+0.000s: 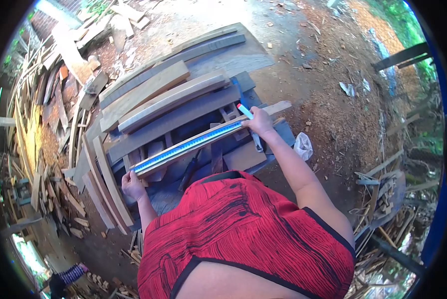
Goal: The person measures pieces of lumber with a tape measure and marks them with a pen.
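A blue-looking measuring strip with fine marks [188, 144] lies lengthwise along a narrow wooden batten [276, 108], slanting up to the right over the stacked boards. At the strip's lower left end, my left hand [132, 185] pinches it with closed fingers. My right hand [258, 122] is at the upper right end, closed round a white marker with a red tip [244, 111], its fingers right at the strip and batten. Beneath lie thick planks [173, 102] and a dark slim tool [188, 172].
Several long battens [114, 184] lean at the left of the work surface [228, 62]. Scrap wood [39, 119] is heaped further left. A clear plastic bag [303, 146] sits on the right. Sawdust and chips cover the ground [333, 89]. Part of another person [69, 275] shows at lower left.
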